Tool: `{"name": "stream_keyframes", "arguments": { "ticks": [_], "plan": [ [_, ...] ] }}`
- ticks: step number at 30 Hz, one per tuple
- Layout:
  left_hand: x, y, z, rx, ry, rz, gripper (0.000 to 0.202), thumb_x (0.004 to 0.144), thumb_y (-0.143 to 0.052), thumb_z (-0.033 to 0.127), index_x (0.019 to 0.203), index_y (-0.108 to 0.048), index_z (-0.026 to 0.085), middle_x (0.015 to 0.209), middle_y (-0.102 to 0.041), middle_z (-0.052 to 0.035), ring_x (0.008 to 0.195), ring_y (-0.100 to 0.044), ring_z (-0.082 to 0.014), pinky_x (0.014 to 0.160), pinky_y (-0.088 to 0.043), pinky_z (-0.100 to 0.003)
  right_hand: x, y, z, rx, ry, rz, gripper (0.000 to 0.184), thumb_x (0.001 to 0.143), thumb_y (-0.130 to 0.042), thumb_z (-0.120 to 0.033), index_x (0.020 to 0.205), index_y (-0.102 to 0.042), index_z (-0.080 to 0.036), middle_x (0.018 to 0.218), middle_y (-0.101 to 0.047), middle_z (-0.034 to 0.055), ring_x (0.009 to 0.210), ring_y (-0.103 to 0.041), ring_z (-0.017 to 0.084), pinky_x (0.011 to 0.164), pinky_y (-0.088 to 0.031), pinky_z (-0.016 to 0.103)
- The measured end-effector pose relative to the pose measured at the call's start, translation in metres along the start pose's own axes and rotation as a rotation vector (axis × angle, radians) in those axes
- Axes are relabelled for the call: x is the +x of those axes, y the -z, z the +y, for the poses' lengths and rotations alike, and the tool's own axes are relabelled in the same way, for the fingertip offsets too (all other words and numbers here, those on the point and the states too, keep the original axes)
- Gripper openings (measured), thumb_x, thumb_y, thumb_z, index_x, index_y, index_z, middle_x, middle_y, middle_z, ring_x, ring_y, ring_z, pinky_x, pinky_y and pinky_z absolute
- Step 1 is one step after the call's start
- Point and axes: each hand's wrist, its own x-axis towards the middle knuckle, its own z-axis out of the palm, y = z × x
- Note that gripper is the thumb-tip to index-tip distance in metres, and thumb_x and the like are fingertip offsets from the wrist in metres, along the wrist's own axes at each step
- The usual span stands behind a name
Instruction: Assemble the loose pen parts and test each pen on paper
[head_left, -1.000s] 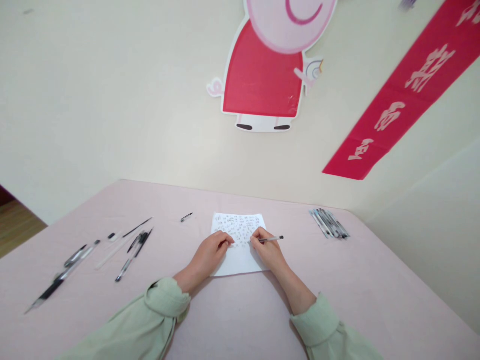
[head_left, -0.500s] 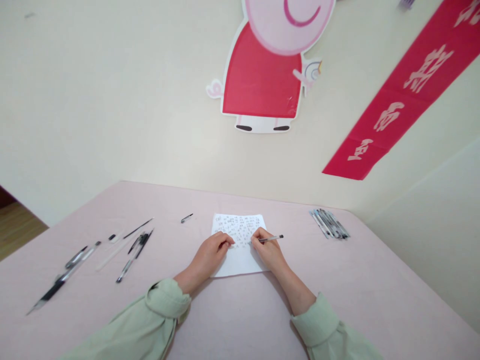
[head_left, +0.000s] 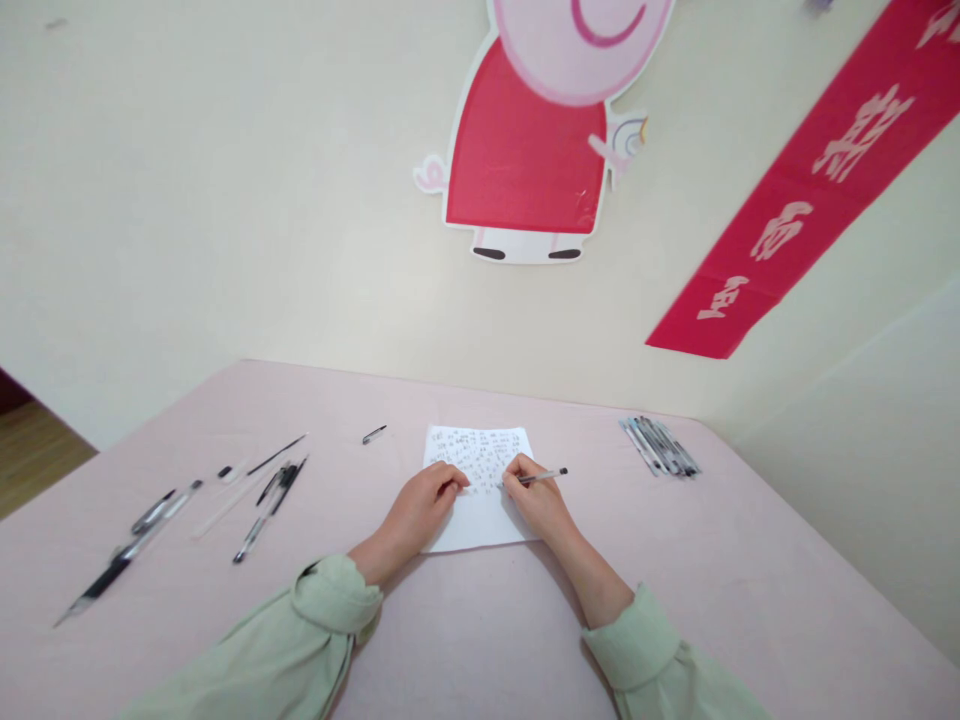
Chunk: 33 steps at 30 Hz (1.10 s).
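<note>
A white sheet of paper [head_left: 480,525] lies in the middle of the table, its upper part covered with rows of small dark handwriting. My right hand [head_left: 534,495] grips a slim pen [head_left: 546,475] with a dark end, its tip down at the lower lines of writing. On the left part of the sheet rests my left hand [head_left: 429,500], its fingers curled in and nothing visible in them. The fingertips of both hands come close together over the writing.
Loose pens and pen parts [head_left: 262,520] lie on the left of the pink-covered table [head_left: 480,640]. A pen cap [head_left: 373,435] sits left of the paper. Several pens form a pile [head_left: 660,447] at the back right. A wall stands behind the table's far edge.
Both hands and the paper stay nearly where they were, with the pen still held at the sheet. The view has shifted very slightly.
</note>
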Motion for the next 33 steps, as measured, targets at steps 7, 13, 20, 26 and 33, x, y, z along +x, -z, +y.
{"name": "stream_keyframes", "arguments": {
  "ticks": [7,13,20,26,33],
  "plan": [
    [0.000,0.001,0.001,0.000,0.003,-0.001,0.023,0.081,-0.043,0.014,0.084,-0.065,0.020,0.085,-0.065,-0.0031,0.081,-0.060,-0.0166,0.076,-0.046,-0.029,0.001,0.000,0.002,0.029,-0.022,0.048,0.014,0.073,-0.047,-0.025,0.059,-0.044,-0.022,0.056,-0.048,-0.0042,0.059,-0.046,0.014,0.057,-0.034,0.025],
    [-0.001,0.002,0.001,0.048,-0.024,0.031,0.023,0.083,-0.042,0.012,0.087,-0.063,0.020,0.089,-0.065,-0.0042,0.086,-0.060,-0.0174,0.080,-0.047,-0.030,0.002,-0.003,0.005,0.098,-0.026,0.088,0.016,0.076,-0.049,-0.030,0.062,-0.046,-0.022,0.057,-0.049,-0.0036,0.059,-0.048,0.015,0.058,-0.036,0.025],
    [0.007,0.047,-0.017,0.666,0.172,0.406,0.035,0.087,-0.046,0.019,0.120,-0.055,0.017,0.115,-0.059,-0.0137,0.106,-0.053,-0.0289,0.093,-0.038,-0.044,0.001,-0.003,0.005,0.088,-0.018,0.080,0.020,0.079,-0.050,-0.034,0.062,-0.047,-0.023,0.058,-0.051,-0.0032,0.061,-0.050,0.016,0.060,-0.038,0.026],
    [0.009,0.062,-0.042,0.795,0.330,0.330,0.024,0.087,-0.044,0.021,0.103,-0.062,0.019,0.102,-0.062,-0.0119,0.098,-0.055,-0.0296,0.081,-0.041,-0.042,0.001,-0.003,0.005,0.112,-0.019,0.070,0.023,0.080,-0.050,-0.037,0.063,-0.048,-0.023,0.058,-0.051,-0.0032,0.061,-0.050,0.016,0.060,-0.037,0.026],
    [0.010,0.050,-0.022,0.444,0.101,0.424,0.014,0.086,-0.045,0.017,0.095,-0.054,0.020,0.094,-0.058,-0.0076,0.093,-0.055,-0.0241,0.084,-0.045,-0.039,0.000,-0.001,0.005,0.136,-0.037,0.069,0.028,0.084,-0.048,-0.042,0.064,-0.046,-0.022,0.055,-0.045,-0.0046,0.058,-0.046,0.015,0.058,-0.034,0.026]
  ]
}}
